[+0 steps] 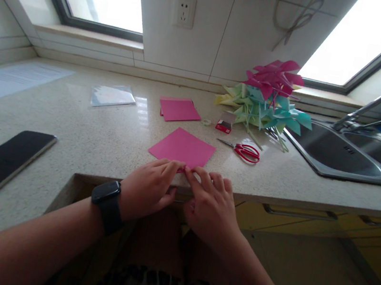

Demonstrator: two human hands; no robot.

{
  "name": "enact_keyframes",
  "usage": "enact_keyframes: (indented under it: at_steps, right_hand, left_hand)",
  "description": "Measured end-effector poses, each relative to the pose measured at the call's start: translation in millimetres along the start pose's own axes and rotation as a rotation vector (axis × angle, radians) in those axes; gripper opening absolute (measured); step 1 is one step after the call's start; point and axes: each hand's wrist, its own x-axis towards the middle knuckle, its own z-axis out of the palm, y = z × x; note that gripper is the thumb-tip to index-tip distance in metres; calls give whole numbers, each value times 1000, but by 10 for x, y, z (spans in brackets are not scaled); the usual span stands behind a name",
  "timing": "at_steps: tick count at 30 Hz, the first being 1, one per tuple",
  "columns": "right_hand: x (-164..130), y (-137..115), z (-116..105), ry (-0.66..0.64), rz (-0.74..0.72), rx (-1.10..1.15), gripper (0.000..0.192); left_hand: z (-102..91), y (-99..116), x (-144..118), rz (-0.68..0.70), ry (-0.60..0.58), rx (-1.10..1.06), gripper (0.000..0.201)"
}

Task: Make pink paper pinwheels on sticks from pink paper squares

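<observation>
A square sheet of pink paper (183, 148) lies cornerwise at the counter's front edge, its near corner curled up under my fingers. My left hand (149, 185), with a black watch at the wrist, has its fingers closed on that corner. My right hand (212, 201) grips the same corner from the other side, index finger pressing at the curl. Both thumbs are low, by the counter edge, and partly hidden. Just beyond the sheet are more pink paper squares (181, 110). Red-handled scissors (246, 152) rest to the right, blades pointing left.
A small red box (224, 124) and a tape roll (206, 122) sit behind the sheet. Paper pinwheels (270, 97) are heaped beside the steel sink (334, 151). Leftward lie a clear packet (113, 96), printed paper (16, 79) and a dark flat slab (2, 165).
</observation>
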Motion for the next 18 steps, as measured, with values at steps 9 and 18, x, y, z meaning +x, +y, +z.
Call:
enact_keyframes:
  at_steps: [9, 18]
  right_hand:
    - [38, -1, -15, -24, 22, 26, 67]
    - [32, 14, 4, -1, -3, 10, 64]
  left_hand:
    - [-15, 15, 6, 11, -13, -12, 38]
    - [9, 24, 2, 53, 2, -14, 38]
